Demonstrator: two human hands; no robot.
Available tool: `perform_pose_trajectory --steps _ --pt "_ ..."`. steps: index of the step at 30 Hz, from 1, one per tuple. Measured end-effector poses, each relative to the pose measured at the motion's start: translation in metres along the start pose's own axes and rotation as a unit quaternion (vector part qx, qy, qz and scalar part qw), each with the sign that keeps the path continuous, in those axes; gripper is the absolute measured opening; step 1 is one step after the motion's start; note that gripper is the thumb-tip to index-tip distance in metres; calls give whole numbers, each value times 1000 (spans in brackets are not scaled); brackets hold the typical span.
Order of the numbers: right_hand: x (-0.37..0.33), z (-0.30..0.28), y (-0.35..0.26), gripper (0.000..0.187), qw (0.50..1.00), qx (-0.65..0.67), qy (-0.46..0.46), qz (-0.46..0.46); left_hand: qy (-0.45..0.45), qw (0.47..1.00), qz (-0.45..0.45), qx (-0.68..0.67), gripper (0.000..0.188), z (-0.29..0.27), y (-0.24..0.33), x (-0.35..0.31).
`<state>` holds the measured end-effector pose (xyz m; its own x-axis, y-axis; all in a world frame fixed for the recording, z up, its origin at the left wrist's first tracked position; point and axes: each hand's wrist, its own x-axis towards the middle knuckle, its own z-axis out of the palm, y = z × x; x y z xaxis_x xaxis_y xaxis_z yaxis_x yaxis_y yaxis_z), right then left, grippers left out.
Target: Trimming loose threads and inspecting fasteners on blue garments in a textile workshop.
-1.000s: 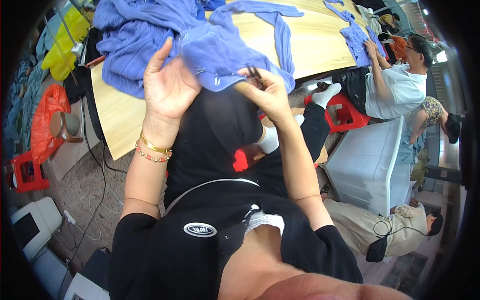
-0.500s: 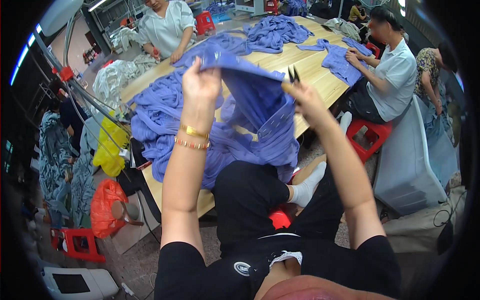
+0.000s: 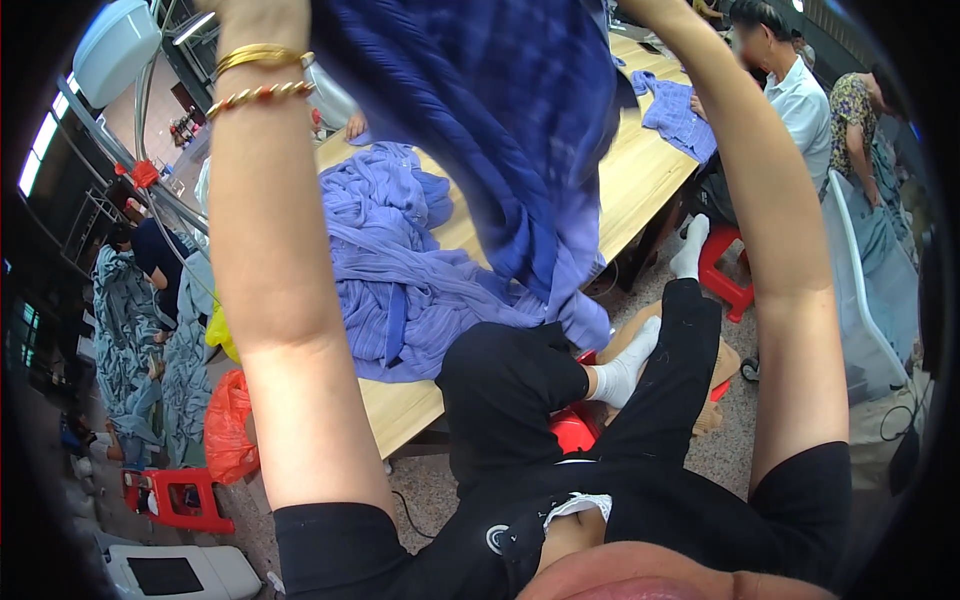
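Cloth [image 3: 480,110], blue, hanging between raised forearms [image 3: 275,220], partly over table [image 3: 635,185]. Probably light, soft, floppy, maybe snag-prone; best held at two spread edge points. Left hand [image 3: 264,14] mostly cropped, can't tell its grip; right hand out of frame.

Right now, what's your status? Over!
Left hand barely in view, right hand out of frame. Blue garment hanging, blurred. It hides part of the table.
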<state>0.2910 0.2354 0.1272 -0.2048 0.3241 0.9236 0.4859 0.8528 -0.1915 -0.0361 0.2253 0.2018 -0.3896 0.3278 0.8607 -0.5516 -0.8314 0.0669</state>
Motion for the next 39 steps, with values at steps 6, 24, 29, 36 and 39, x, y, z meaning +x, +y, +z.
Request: perform_pose_trajectory --steps 6,24,29,36,39 --pt "-37 -8 -58 13 977 183 -106 31 156 979 -27 129 30 -43 113 -132" --pt "-434 -32 28 30 882 210 -314 280 258 710 -578 308 30 6 214 -506" --pt "-450 -31 12 36 850 158 -325 382 236 724 -519 389 29 1 221 -514" --pt "-430 -24 -22 39 835 221 -261 431 123 788 -328 506 23 -14 191 -506" --pt "-418 -6 -52 32 838 256 -247 415 23 745 -309 590 31 -12 179 -505"
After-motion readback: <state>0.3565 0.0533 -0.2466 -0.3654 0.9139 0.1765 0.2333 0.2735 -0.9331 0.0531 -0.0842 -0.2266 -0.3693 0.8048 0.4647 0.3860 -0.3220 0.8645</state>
